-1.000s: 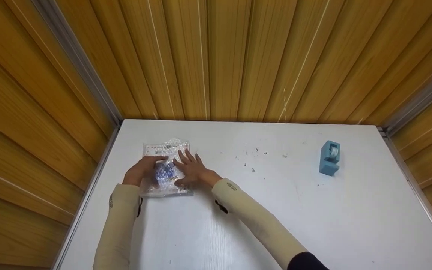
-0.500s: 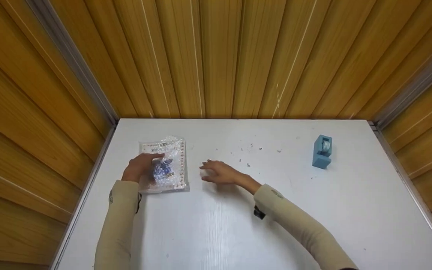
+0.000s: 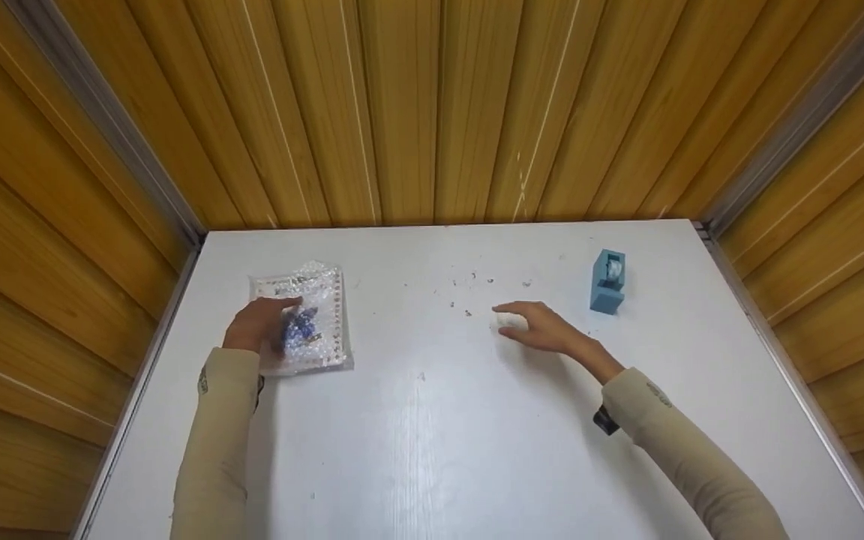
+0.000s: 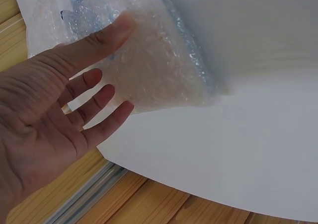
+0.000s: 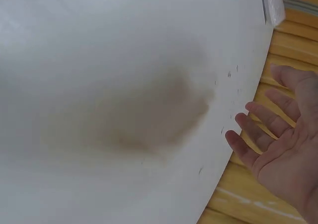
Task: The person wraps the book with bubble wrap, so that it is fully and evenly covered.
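A flat bubble-wrapped package [image 3: 319, 300], with a blue picture and a small patterned border showing through, lies at the left of the white table. My left hand [image 3: 256, 326] is at its left side, thumb and fingers spread loosely over that edge. In the left wrist view the thumb crosses in front of the bubble wrap [image 4: 154, 60], and the fingers of the left hand [image 4: 59, 90] bend slightly; contact is unclear. My right hand [image 3: 544, 326] hovers above the table with nothing in it, fingers relaxed. Nearest to it stands a blue tape dispenser [image 3: 607, 289] with a clear roll.
The white table [image 3: 417, 435] has small dark specks and scuffs [image 3: 469, 292] near its middle back. Yellow wood-patterned panels [image 3: 402, 112] enclose the back and both sides, with metal strips along the corners.
My right hand has lifted off the package and moved right toward the tape dispenser. The left hand stays at the package. The head view has shifted slightly, moving everything left in frame.
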The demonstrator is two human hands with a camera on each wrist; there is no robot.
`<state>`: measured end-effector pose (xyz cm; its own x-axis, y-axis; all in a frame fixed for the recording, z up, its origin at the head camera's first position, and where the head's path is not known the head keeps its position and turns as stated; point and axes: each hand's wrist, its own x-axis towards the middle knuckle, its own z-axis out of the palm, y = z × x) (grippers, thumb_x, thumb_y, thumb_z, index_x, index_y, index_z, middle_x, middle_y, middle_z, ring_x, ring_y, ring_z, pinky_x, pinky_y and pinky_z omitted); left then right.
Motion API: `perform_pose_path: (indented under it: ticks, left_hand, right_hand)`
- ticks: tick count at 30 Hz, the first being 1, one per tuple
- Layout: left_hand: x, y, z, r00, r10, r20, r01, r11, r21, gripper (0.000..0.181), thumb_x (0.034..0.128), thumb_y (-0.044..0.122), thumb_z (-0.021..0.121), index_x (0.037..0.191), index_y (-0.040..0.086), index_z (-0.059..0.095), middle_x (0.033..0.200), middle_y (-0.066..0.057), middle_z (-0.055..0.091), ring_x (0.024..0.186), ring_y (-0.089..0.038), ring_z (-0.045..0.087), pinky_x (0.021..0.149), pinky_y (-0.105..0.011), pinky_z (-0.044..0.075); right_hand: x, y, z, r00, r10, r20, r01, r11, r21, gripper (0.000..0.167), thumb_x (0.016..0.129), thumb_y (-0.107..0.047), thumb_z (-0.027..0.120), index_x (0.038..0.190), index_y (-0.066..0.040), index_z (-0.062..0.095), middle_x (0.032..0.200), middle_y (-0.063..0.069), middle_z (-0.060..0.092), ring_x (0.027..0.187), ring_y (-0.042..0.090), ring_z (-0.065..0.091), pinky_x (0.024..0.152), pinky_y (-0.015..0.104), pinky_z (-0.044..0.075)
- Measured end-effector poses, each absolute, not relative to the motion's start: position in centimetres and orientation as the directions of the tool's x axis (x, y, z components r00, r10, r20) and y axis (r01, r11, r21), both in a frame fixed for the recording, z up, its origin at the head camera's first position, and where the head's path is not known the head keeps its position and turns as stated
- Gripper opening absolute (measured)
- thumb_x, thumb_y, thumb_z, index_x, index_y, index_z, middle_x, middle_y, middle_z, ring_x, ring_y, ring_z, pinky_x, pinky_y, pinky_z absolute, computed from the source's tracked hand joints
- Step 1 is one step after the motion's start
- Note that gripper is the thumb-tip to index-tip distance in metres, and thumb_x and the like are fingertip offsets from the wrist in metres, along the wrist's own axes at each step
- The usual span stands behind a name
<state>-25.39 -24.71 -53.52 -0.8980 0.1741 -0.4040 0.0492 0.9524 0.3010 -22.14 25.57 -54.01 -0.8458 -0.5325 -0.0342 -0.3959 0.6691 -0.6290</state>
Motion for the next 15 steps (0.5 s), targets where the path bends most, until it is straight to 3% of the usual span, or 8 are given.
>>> perform_pose_path:
  ticks: [10, 12, 15]
  left_hand:
    - [-25.2, -24.6, -52.8, -0.892, 0.199, -0.406, 0.080, 0.953, 0.291, 0.110, 0.0672, -0.009, 0.088, 0.160, 0.016, 0.035, 0.156, -0.032, 0.041, 0.144, -0.054, 0.037, 0.116, -0.066, 0.036]
    - [-25.1, -24.5, -52.8, -0.887, 0.192, -0.420, 0.064, 0.952, 0.300, 0.109, 0.0678, -0.011, 0.086, 0.160, 0.016, 0.034, 0.157, -0.032, 0.038, 0.145, -0.054, 0.035, 0.116, -0.066, 0.035]
    - [-25.2, -24.4, -52.9, -0.881, 0.194, -0.431, 0.064, 0.953, 0.298, 0.110, 0.0676, -0.011, 0.086, 0.160, 0.017, 0.033, 0.158, -0.032, 0.037, 0.144, -0.056, 0.034, 0.116, -0.066, 0.035]
  right_hand:
    - [-22.4, 33.9, -51.7, -0.949, -0.307, 0.075, -0.285, 0.729, -0.623, 0.030, 0.101, -0.005, 0.060, 0.128, 0.007, 0.066, 0.126, 0.028, 0.069, 0.111, 0.043, 0.069, 0.094, 0.059, 0.057]
    - [-22.4, 35.4, -51.3, -0.962, -0.248, 0.112, -0.263, 0.742, -0.617, 0.028, 0.101, -0.004, 0.060, 0.125, 0.008, 0.068, 0.122, 0.028, 0.071, 0.108, 0.042, 0.070, 0.091, 0.052, 0.060]
    - [-22.4, 37.6, -50.9, -0.975, -0.150, 0.162, -0.219, 0.752, -0.622, 0.026, 0.101, -0.004, 0.060, 0.120, 0.010, 0.069, 0.117, 0.029, 0.072, 0.104, 0.043, 0.071, 0.084, 0.024, 0.059]
